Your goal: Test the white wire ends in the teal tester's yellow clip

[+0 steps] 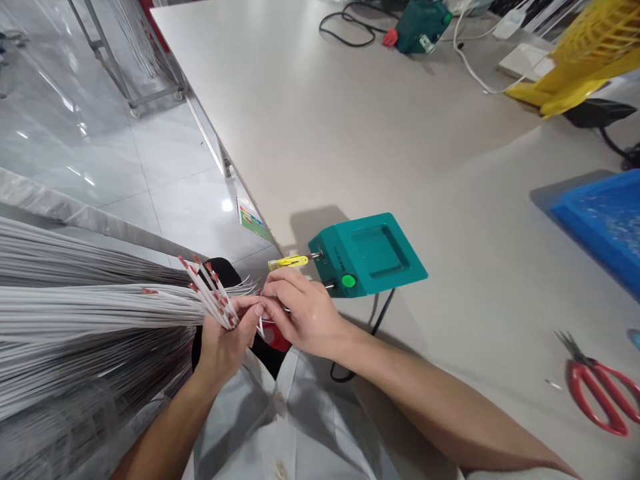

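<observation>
While your left hand (227,340) comes up from below, its thumb angled toward the fingertips opposite, you grasp a small bunch of red-tipped white wires (213,293) that leans up and left out of it, beside the long white wire bundle (100,310). Your right forearm slants in across the table edge, and your right hand (305,313) bends over with fingers curled and pinching at the left fingertips, just beside the green device (370,257); exactly what it grips you cannot tell.
</observation>
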`<act>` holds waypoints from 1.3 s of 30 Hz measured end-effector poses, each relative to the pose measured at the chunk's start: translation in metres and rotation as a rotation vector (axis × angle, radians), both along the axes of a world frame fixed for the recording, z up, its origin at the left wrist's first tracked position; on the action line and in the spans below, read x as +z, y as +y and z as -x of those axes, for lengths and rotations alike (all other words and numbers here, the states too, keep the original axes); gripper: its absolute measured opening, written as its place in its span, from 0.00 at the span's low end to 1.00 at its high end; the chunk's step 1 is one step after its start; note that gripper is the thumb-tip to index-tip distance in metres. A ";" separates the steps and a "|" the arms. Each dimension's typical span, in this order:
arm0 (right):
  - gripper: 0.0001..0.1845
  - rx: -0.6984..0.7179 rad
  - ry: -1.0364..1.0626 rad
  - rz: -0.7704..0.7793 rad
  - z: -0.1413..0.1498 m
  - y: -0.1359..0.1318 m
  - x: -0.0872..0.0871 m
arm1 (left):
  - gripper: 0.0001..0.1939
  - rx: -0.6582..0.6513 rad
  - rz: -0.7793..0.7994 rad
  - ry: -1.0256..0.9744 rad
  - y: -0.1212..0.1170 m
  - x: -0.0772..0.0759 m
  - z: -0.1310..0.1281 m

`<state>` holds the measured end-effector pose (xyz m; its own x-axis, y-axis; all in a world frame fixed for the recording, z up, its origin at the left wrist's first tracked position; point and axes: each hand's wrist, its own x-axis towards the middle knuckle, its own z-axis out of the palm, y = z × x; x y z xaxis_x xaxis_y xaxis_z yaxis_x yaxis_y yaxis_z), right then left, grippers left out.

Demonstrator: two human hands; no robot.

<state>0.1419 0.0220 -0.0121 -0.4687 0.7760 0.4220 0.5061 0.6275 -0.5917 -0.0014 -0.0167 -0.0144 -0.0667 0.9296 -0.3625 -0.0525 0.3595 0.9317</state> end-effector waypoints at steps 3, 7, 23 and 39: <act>0.05 0.070 0.026 -0.025 -0.003 0.003 -0.002 | 0.08 0.010 -0.010 -0.062 -0.003 -0.006 0.001; 0.04 0.184 0.132 0.024 -0.003 0.004 -0.001 | 0.06 0.074 -0.086 -0.162 -0.003 -0.012 0.005; 0.07 0.025 0.117 0.144 0.002 0.001 -0.001 | 0.07 -0.007 -0.049 -0.021 -0.002 -0.003 0.003; 0.18 -0.080 -0.741 -0.232 -0.039 0.027 0.045 | 0.19 0.045 -0.060 -0.031 0.020 0.002 -0.003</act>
